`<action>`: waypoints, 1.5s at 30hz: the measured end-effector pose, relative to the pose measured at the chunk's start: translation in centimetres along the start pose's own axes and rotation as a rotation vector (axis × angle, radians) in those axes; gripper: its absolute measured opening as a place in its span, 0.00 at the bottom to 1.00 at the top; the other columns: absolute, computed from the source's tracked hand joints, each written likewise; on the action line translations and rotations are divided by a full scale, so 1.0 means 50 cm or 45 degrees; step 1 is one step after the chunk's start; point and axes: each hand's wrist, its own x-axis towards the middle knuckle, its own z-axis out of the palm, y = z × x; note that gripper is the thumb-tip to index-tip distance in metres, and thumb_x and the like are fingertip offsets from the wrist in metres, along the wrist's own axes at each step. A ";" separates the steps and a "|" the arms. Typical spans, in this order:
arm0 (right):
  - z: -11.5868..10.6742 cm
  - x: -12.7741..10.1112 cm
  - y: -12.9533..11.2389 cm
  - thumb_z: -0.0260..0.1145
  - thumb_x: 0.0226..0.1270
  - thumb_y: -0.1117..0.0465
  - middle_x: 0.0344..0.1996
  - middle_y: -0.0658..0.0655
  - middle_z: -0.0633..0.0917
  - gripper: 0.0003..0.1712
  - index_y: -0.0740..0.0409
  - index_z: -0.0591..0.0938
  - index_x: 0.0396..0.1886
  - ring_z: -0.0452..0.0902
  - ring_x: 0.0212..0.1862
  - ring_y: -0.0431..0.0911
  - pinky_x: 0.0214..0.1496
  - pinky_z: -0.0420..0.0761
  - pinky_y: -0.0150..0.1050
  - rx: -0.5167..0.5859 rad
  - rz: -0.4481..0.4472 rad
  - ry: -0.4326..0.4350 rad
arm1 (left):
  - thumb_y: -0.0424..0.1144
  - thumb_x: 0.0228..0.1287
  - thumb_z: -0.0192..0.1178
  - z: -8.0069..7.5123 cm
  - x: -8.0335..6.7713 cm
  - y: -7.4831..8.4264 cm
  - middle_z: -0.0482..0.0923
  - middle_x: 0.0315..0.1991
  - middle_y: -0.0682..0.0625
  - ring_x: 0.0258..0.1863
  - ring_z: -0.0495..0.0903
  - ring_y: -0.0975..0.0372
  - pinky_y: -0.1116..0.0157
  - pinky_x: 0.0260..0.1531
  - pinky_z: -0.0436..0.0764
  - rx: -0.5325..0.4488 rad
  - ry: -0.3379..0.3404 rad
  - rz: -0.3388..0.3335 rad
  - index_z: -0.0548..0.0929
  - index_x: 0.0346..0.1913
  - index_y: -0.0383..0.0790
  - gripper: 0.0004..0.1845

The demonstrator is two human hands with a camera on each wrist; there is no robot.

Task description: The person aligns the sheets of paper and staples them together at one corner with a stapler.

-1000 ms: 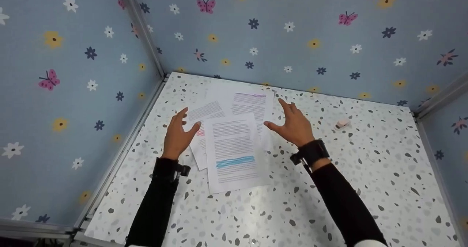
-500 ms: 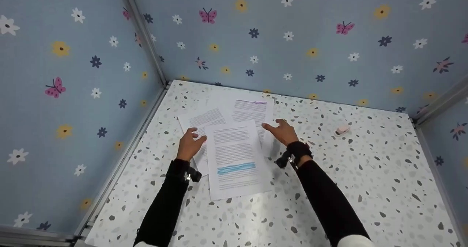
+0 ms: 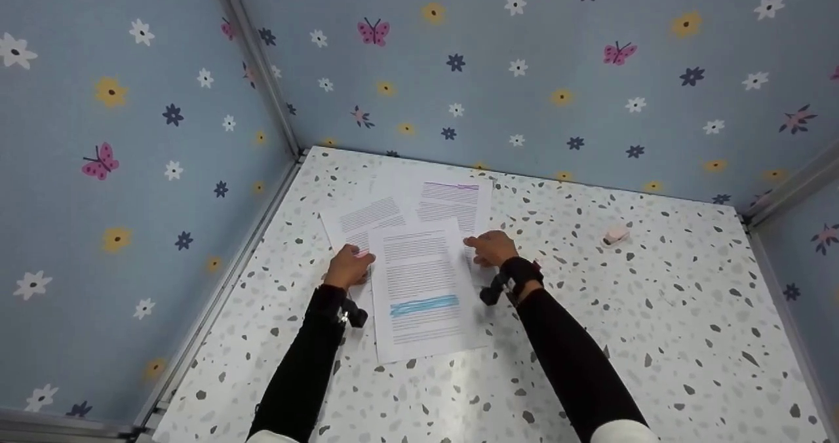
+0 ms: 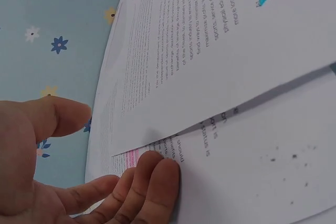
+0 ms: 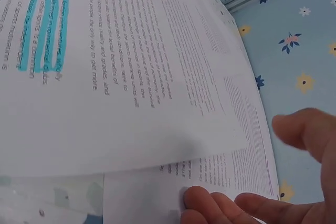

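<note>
Three printed sheets lie overlapped on the speckled table (image 3: 590, 338). The top sheet (image 3: 419, 286) carries a blue highlight; under it are one with a pink mark (image 3: 354, 223) and one with a purple line (image 3: 452, 200). My left hand (image 3: 357, 259) is at the top sheet's left edge. In the left wrist view its fingertips (image 4: 152, 177) rest on the pink-marked sheet (image 4: 252, 145), right at the top sheet's (image 4: 220, 51) lifted edge, thumb raised. My right hand (image 3: 482, 246) is at the right edge; its fingertips (image 5: 210, 203) touch the lower sheet (image 5: 231, 161) beneath the top sheet (image 5: 105, 77), thumb apart.
A small pink and white object (image 3: 615, 236) lies on the table to the right of the sheets. Blue walls (image 3: 131, 168) with flowers and butterflies close in the table at the left, back and right. Bare tabletop spreads in front and to the right.
Both hands have come down from above the sheets and moved in to the two side edges of the blue-highlighted sheet. The sheets lie where they did.
</note>
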 end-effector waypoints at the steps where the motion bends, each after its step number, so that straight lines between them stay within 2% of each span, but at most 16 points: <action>1: 0.004 0.001 0.000 0.67 0.71 0.47 0.50 0.67 0.85 0.33 0.69 0.78 0.63 0.86 0.44 0.54 0.48 0.84 0.43 0.012 0.000 0.000 | 0.45 0.71 0.57 0.001 0.000 0.001 0.80 0.43 0.41 0.36 0.83 0.59 0.66 0.37 0.83 -0.011 0.007 0.004 0.67 0.68 0.30 0.30; 5: 0.016 0.005 0.000 0.67 0.71 0.55 0.46 0.66 0.87 0.25 0.70 0.81 0.58 0.87 0.42 0.52 0.43 0.85 0.39 0.045 0.023 0.029 | 0.42 0.70 0.56 0.006 -0.001 0.007 0.79 0.37 0.44 0.29 0.82 0.61 0.67 0.34 0.83 -0.036 0.005 0.023 0.70 0.62 0.28 0.25; 8: 0.023 0.009 0.002 0.67 0.70 0.57 0.42 0.64 0.88 0.21 0.69 0.83 0.54 0.87 0.39 0.50 0.41 0.85 0.38 0.030 0.027 0.055 | 0.40 0.71 0.55 0.006 0.002 0.008 0.78 0.34 0.45 0.28 0.81 0.62 0.68 0.33 0.83 -0.046 -0.016 0.027 0.73 0.57 0.27 0.20; 12: 0.034 0.017 0.003 0.68 0.69 0.57 0.38 0.60 0.88 0.20 0.67 0.85 0.53 0.86 0.36 0.47 0.38 0.84 0.36 -0.015 0.026 0.059 | 0.38 0.70 0.54 0.005 0.010 0.006 0.74 0.26 0.50 0.23 0.77 0.63 0.70 0.28 0.80 -0.025 -0.017 0.011 0.76 0.38 0.34 0.09; 14: 0.039 0.020 0.003 0.68 0.68 0.58 0.37 0.59 0.88 0.19 0.67 0.85 0.52 0.86 0.35 0.46 0.38 0.83 0.35 -0.031 0.028 0.056 | 0.38 0.69 0.53 0.004 0.011 0.005 0.72 0.22 0.51 0.22 0.75 0.63 0.70 0.26 0.79 -0.002 -0.014 0.012 0.73 0.28 0.38 0.11; 16: 0.042 0.022 0.002 0.68 0.67 0.58 0.36 0.59 0.89 0.19 0.66 0.86 0.51 0.86 0.35 0.46 0.38 0.83 0.35 -0.043 0.026 0.057 | 0.38 0.69 0.54 0.005 0.010 0.006 0.71 0.21 0.51 0.22 0.75 0.63 0.69 0.27 0.79 0.007 -0.009 0.013 0.71 0.24 0.41 0.14; 18: 0.042 0.023 0.001 0.68 0.68 0.58 0.38 0.60 0.89 0.18 0.66 0.86 0.52 0.86 0.36 0.46 0.38 0.82 0.35 -0.048 0.019 0.051 | 0.37 0.68 0.54 0.005 0.011 0.007 0.71 0.21 0.51 0.24 0.74 0.62 0.68 0.28 0.78 0.011 -0.017 0.018 0.74 0.24 0.39 0.13; 21: 0.042 0.025 0.002 0.68 0.68 0.58 0.40 0.61 0.88 0.19 0.67 0.85 0.54 0.85 0.38 0.47 0.39 0.82 0.35 -0.060 0.012 0.030 | 0.36 0.67 0.55 0.006 0.011 0.006 0.74 0.26 0.50 0.26 0.76 0.61 0.68 0.29 0.79 -0.033 -0.013 0.013 0.80 0.38 0.34 0.07; 23: 0.043 0.024 0.001 0.68 0.69 0.59 0.42 0.62 0.88 0.20 0.67 0.84 0.55 0.86 0.39 0.48 0.40 0.83 0.36 -0.057 0.002 0.013 | 0.36 0.67 0.56 0.006 0.012 0.005 0.75 0.30 0.49 0.28 0.76 0.61 0.67 0.29 0.78 -0.040 -0.018 0.016 0.78 0.49 0.31 0.13; 25: 0.045 0.025 0.002 0.68 0.69 0.59 0.43 0.63 0.88 0.21 0.68 0.83 0.56 0.86 0.40 0.48 0.42 0.83 0.37 -0.054 -0.001 0.003 | 0.36 0.68 0.57 0.006 0.009 0.004 0.75 0.35 0.47 0.29 0.76 0.61 0.67 0.29 0.77 -0.033 -0.023 0.035 0.76 0.53 0.31 0.15; 31: 0.049 0.023 0.000 0.69 0.69 0.60 0.46 0.63 0.87 0.18 0.67 0.84 0.54 0.87 0.42 0.50 0.46 0.84 0.40 -0.015 -0.017 -0.026 | 0.34 0.70 0.59 0.010 0.012 0.001 0.78 0.35 0.45 0.28 0.75 0.60 0.66 0.28 0.74 0.023 -0.063 0.110 0.81 0.48 0.28 0.12; 35: 0.047 0.017 -0.003 0.70 0.68 0.59 0.39 0.61 0.88 0.14 0.66 0.88 0.46 0.85 0.37 0.48 0.43 0.83 0.40 -0.037 -0.045 -0.023 | 0.33 0.70 0.60 0.012 0.014 0.003 0.78 0.31 0.48 0.27 0.74 0.60 0.66 0.28 0.73 0.001 -0.065 0.128 0.82 0.46 0.28 0.10; 38: 0.044 0.013 -0.006 0.70 0.67 0.59 0.31 0.58 0.87 0.11 0.64 0.89 0.40 0.81 0.32 0.45 0.37 0.80 0.37 -0.073 -0.075 -0.007 | 0.33 0.70 0.60 0.011 0.015 0.005 0.74 0.27 0.49 0.24 0.72 0.61 0.65 0.26 0.71 0.008 -0.054 0.158 0.82 0.40 0.30 0.07; 42: 0.042 0.012 -0.007 0.69 0.67 0.58 0.28 0.55 0.86 0.11 0.64 0.89 0.38 0.78 0.30 0.44 0.34 0.76 0.35 -0.095 -0.081 0.017 | 0.32 0.69 0.61 0.007 0.013 0.010 0.68 0.21 0.50 0.21 0.68 0.60 0.64 0.25 0.68 0.049 -0.028 0.194 0.78 0.30 0.34 0.08; 45: 0.042 0.015 -0.003 0.70 0.67 0.57 0.29 0.55 0.86 0.13 0.64 0.89 0.40 0.78 0.30 0.44 0.33 0.75 0.34 -0.109 -0.066 0.048 | 0.33 0.69 0.61 0.003 0.010 0.015 0.69 0.23 0.49 0.23 0.68 0.59 0.63 0.26 0.68 0.086 -0.016 0.212 0.77 0.30 0.33 0.09</action>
